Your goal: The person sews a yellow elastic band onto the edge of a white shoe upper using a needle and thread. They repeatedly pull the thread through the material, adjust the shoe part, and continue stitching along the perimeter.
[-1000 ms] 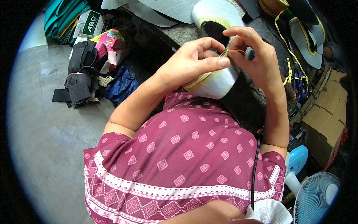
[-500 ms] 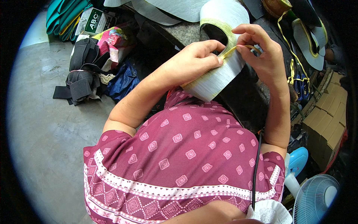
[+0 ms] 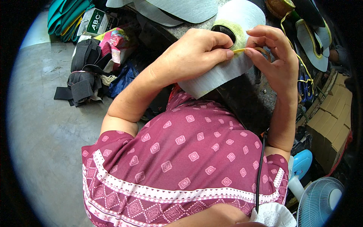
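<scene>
Over the table edge I hold a curved grey shoe-upper piece (image 3: 245,17), with yellowish glue staining around its inner opening. My left hand (image 3: 194,53) is closed on it, thumb and fingers pinching the edge of the opening. A narrow yellow strip (image 3: 239,50) lies along that edge between my two thumbs. My right hand (image 3: 276,56) pinches the strip between thumb and forefinger, its other fingers curled; the loose end bends back into the palm. The lower end of the piece hangs towards my lap. My left fingertips are partly hidden behind the edge.
Flat grey pieces (image 3: 185,9) lie on the dark table. To the right are another grey upper (image 3: 310,45), a trailing yellow strip (image 3: 298,56) and blue-handled scissors (image 3: 305,89). Stacked cardboard (image 3: 329,121) and a fan (image 3: 321,202) stand right; black rolled material (image 3: 85,75) sits left.
Both hands and the shoe-upper piece have shifted slightly right. My left hand has turned and moved along the opening's edge, closer to my right fingers, which still pinch the yellow strip.
</scene>
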`<state>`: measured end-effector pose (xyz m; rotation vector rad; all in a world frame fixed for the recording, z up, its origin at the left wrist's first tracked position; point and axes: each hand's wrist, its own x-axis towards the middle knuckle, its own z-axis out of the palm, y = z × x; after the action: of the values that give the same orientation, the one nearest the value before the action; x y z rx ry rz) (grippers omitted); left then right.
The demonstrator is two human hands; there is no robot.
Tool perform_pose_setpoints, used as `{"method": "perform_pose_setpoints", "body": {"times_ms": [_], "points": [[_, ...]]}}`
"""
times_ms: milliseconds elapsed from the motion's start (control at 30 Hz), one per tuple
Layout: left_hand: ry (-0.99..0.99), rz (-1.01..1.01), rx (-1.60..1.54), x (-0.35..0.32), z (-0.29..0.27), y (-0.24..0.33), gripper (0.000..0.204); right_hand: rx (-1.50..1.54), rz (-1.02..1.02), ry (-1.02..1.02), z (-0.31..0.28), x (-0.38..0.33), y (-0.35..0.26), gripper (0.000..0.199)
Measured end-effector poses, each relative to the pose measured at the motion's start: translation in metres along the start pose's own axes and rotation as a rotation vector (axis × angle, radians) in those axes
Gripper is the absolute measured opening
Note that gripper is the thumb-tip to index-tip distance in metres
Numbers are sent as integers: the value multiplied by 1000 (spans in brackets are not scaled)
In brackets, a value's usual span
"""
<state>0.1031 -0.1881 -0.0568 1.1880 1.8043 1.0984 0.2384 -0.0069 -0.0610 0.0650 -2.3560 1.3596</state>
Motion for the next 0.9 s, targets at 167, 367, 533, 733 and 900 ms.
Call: {"method": "perform_pose_setpoints", "body": {"times_ms": [167,367,533,733,900], "points": [[31,23,73,2,3,9,22,-45,-61,31,2,1,0,41],[72,28,2,1,9,5,22,19,-27,42,6,0,2,41],[70,0,-15,1,11,4,22,147,-97,7,5,0,2,39],[69,27,-58,2,14,-1,21,-33,-43,35,7,0,4,37],[50,11,-130,5,16,2,27,-39,-66,29,9,-1,4,38]]}}
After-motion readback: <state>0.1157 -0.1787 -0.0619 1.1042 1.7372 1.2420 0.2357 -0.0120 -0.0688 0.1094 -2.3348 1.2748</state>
